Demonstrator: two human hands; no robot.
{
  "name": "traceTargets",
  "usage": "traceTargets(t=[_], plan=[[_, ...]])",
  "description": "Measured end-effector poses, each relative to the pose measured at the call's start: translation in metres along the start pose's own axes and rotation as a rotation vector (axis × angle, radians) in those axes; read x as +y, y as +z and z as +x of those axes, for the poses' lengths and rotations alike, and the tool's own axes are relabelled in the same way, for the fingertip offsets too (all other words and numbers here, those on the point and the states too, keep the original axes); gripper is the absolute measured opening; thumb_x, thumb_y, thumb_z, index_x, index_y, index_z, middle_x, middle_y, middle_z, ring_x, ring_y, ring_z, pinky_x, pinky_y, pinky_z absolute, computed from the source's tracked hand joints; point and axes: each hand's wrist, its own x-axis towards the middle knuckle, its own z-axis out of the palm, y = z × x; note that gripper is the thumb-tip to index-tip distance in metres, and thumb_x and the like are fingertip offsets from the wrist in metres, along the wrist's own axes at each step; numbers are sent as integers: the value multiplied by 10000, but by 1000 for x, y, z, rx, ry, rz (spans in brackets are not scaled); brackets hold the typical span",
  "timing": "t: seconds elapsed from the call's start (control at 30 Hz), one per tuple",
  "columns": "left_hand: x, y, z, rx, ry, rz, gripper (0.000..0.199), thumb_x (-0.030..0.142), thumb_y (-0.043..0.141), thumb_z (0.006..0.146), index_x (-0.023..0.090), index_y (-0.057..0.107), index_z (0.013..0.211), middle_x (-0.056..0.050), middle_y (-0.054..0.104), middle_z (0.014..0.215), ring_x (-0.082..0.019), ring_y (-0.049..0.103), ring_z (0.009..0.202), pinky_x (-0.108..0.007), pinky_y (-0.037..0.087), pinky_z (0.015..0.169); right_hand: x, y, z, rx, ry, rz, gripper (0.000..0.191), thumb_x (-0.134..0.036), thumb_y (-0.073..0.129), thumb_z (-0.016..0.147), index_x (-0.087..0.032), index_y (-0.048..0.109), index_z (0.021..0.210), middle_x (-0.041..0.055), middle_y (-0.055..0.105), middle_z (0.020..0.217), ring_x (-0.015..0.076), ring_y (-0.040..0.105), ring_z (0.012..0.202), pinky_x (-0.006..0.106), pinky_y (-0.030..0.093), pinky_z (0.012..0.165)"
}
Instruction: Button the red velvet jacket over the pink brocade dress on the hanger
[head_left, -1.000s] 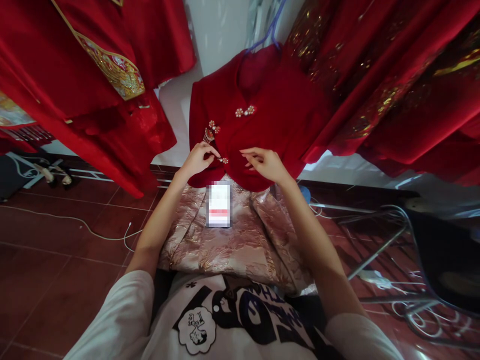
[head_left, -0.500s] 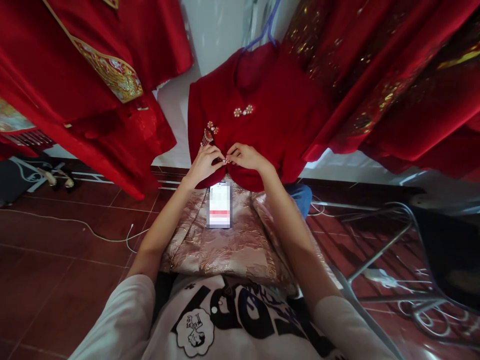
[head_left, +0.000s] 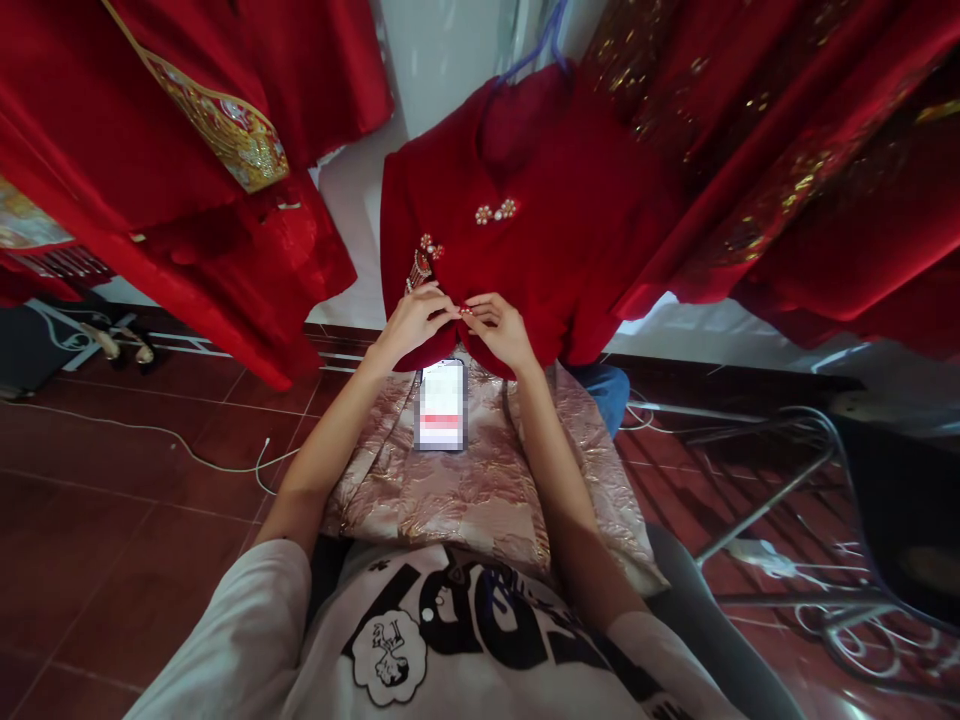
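On the red jacket point(head_left: 555, 240), hanging at the far centre, the far pearl ornament point(head_left: 496, 212) looked complete, while left hand point(head_left: 412, 322) and right hand point(head_left: 502, 332) pinched the near ornament point(head_left: 465, 311) — its fastening, closed or unfinished, couldn't be told.

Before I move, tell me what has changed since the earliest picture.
The right hand has moved inward toward the left hand; its fingers, bare before, now pinch the lower beaded clasp where the left fingers already were. The phone still lies on the pink brocade, and the red jacket still hangs with its upper clasp in place.
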Motion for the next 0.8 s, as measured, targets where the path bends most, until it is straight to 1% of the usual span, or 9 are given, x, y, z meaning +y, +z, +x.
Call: traceTargets(t=[0.07,0.13,0.23,0.33,0.4,0.47,0.67,0.73,0.8], plan=[[-2,3,0,26,-1,-71,115,110,821,942,207,784,893,-40,800,1006,-241,739,1127,-477,454,1253,2,0,1,25,-4,25,221,-228,711,925,-216,600,1115,34,717,1016,159,714,944,296,636,858],[-6,9,2,55,-40,-238,94,136,865,921,188,792,948,-59,816,1052,-232,761,1100,-453,504,1209,4,-4,1,44,-16,61,275,-272,748,905,-231,590,1127,21,704,989,160,707,921,300,629,854],[-15,14,7,144,-213,-582,83,218,840,968,166,781,995,-97,824,1096,-220,792,1062,-376,590,1090,4,-19,0,25,-60,129,363,-370,824,850,-251,596,1107,12,683,950,173,695,912,306,616,838],[-23,13,15,247,-393,-802,173,333,699,1084,182,779,1060,-102,830,1082,-202,808,995,-338,626,1008,-1,-36,-4,-32,-96,173,361,-430,819,848,-260,612,1089,16,672,940,178,682,905,302,595,791],[-25,9,21,284,-476,-860,218,387,666,1105,206,779,1149,-95,830,1123,-200,809,992,-325,636,978,-6,-42,-7,-60,-105,184,346,-453,799,861,-261,612,1080,14,663,922,174,672,885,301,579,776],[-24,6,27,314,-535,-898,232,410,692,1091,222,776,1196,-92,822,1192,-209,801,1060,-317,634,989,-11,-43,-9,-77,-109,188,358,-477,798,856,-261,602,1063,9,648,902,169,661,872,304,567,780],[-15,6,43,341,-610,-1044,184,365,787,1040,198,773,1114,-106,778,1317,-236,727,1294,-353,579,1132,-19,-36,-9,-129,-121,196,425,-514,844,808,-255,593,1033,-8,620,856,154,629,812,298,543,753],[-10,5,47,348,-622,-1063,140,320,808,1025,198,773,1084,-95,783,1291,-217,724,1293,-344,568,1148,-21,-36,-10,-135,-121,205,428,-510,848,801,-253,595,1030,-10,620,853,149,622,799,294,535,735],[-5,3,49,354,-633,-1051,103,270,828,1005,195,767,1042,-82,798,1219,-194,755,1205,-336,580,1129,-23,-37,-11,-133,-123,213,425,-506,847,795,-253,595,1027,-10,619,850,149,621,795,295,534,731]])
